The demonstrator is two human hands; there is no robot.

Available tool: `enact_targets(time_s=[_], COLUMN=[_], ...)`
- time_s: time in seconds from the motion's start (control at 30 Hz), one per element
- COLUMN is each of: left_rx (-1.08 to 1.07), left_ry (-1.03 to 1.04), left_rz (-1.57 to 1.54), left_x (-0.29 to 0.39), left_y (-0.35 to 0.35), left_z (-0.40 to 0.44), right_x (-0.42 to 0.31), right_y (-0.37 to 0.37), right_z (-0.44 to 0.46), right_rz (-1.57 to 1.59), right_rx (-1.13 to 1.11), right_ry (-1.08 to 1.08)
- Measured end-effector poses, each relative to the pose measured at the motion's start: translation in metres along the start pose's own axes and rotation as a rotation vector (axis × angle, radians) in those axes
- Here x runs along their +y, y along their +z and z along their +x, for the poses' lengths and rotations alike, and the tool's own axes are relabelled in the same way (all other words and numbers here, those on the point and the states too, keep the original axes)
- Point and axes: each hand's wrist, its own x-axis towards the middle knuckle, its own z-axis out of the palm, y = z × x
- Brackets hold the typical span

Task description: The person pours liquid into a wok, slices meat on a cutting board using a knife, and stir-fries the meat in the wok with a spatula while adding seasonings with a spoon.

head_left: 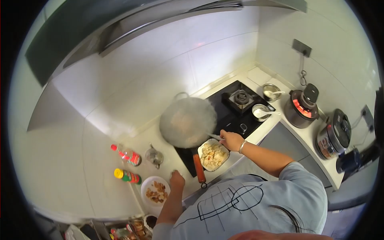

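My right hand [231,141] is closed around the pale handle of a cooking utensil [216,137], whose far end reaches into the wok [168,130]. Steam blurs the food in the wok, and the utensil's head is hidden. Toward me from the wok sticks its wooden handle [199,168], with neither hand on it. My left hand [177,180] is closed low over the counter, beside a white bowl [145,190] with browned pieces in it; what the fingers hold, if anything, is hidden. Below my right hand stands a white dish [227,160] of pale chopped food [213,156].
Left of the wok stand a glass jar [154,156], a red-capped bottle [127,155] and a yellow-capped bottle [128,176]. Beyond the second burner [241,98] are two metal bowls [271,91] with white spoons. A glowing pot [300,110] and a rice cooker [334,134] occupy the right counter.
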Motion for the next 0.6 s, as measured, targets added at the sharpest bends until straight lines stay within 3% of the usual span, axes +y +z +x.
enact_targets(time_s=[0.07, 0.13, 0.23, 0.27, 0.3, 0.33, 0.37, 0.4, 0.43, 0.53, 0.6], left_rx=[-0.034, -0.015, 0.078, 0.128, 0.181, 0.212, 0.249, 0.303, 0.311, 0.341, 0.481], left_ry=[-0.039, -0.011, 0.049, 0.083, 0.105, 0.139, 0.153, 0.142, 0.121, 0.021, 0.04], left_rz=[0.003, -0.06, -0.176, -0.192, -0.204, -0.265, -0.327, -0.391, -0.421, -0.582, -0.614], left_x=[-0.012, -0.018, -0.003, -0.001, -0.002, -0.004, -0.004, -0.007, -0.003, 0.015, 0.024], left_y=[0.002, 0.005, -0.019, -0.024, -0.027, -0.029, -0.03, -0.031, -0.038, -0.079, -0.111], left_z=[-0.001, -0.009, -0.043, -0.056, -0.066, -0.073, -0.083, -0.098, -0.109, -0.147, -0.177], right_x=[-0.009, -0.016, -0.007, -0.049, -0.078, -0.124, -0.144, -0.171, -0.19, -0.207, -0.249], right_y=[0.001, -0.013, -0.037, -0.093, -0.142, -0.195, -0.239, -0.284, -0.327, -0.394, -0.377], right_z=[0.004, -0.005, 0.004, 0.014, 0.028, 0.025, 0.038, 0.044, 0.052, 0.104, 0.083], right_rz=[0.03, 0.059, -0.054, -0.011, 0.034, 0.089, 0.033, -0.144, -0.203, -0.381, 0.141], right_rx=[0.002, -0.137, -0.031, 0.122, 0.388, 0.591, 0.885, 1.167, 1.304, 1.264, 1.109], right_ry=[0.043, 0.106, -0.182, -0.244, -0.449, -0.396, -0.635, -0.699, -0.804, -0.783, -0.905])
